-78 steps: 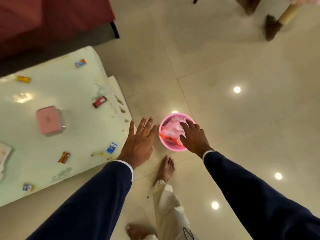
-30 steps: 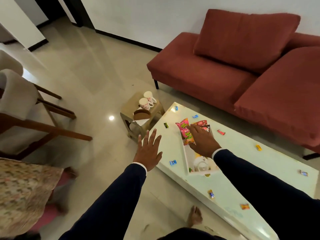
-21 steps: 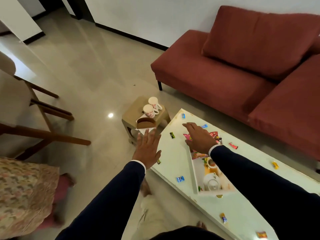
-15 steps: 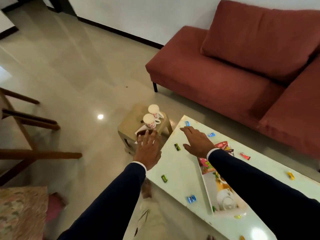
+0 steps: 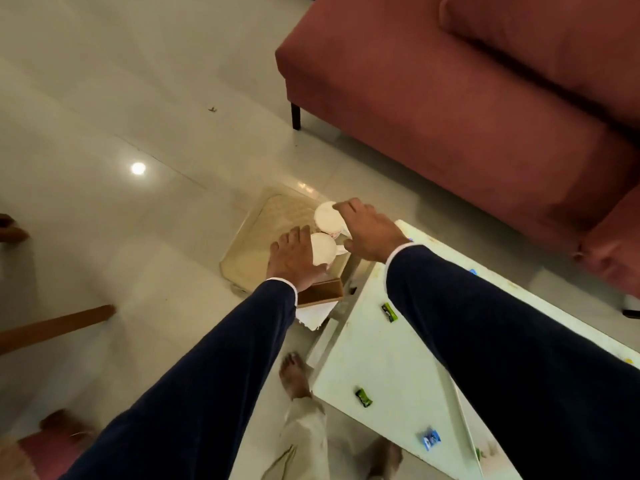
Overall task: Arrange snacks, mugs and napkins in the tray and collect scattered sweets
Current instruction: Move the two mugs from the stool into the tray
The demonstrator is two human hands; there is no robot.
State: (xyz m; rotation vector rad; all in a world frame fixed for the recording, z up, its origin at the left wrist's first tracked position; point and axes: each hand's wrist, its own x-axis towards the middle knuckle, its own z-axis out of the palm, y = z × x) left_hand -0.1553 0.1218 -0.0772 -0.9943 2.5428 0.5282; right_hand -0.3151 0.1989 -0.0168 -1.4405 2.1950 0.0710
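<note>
Two white mugs stand side by side on a low beige stool (image 5: 266, 220) beside the white table (image 5: 377, 358). My left hand (image 5: 294, 259) is closed around the near mug (image 5: 323, 249). My right hand (image 5: 369, 230) grips the far mug (image 5: 327, 216) from its right side. Under my left wrist, a wooden napkin holder (image 5: 323, 292) with white napkins (image 5: 317, 317) sits at the stool's near edge. Wrapped sweets lie on the table: a green one (image 5: 389, 311), another green one (image 5: 363, 397) and a blue one (image 5: 429, 439). My right sleeve hides the tray.
A red sofa (image 5: 467, 98) runs behind the table and stool. A wooden chair leg (image 5: 55, 327) juts in at the left. Another person's pink clothing (image 5: 52, 441) shows at the bottom left. My bare foot (image 5: 294, 375) stands next to the table's corner.
I have stepped toward the stool. Both hands moved forward from above the table and floor onto the two mugs and closed on them.
</note>
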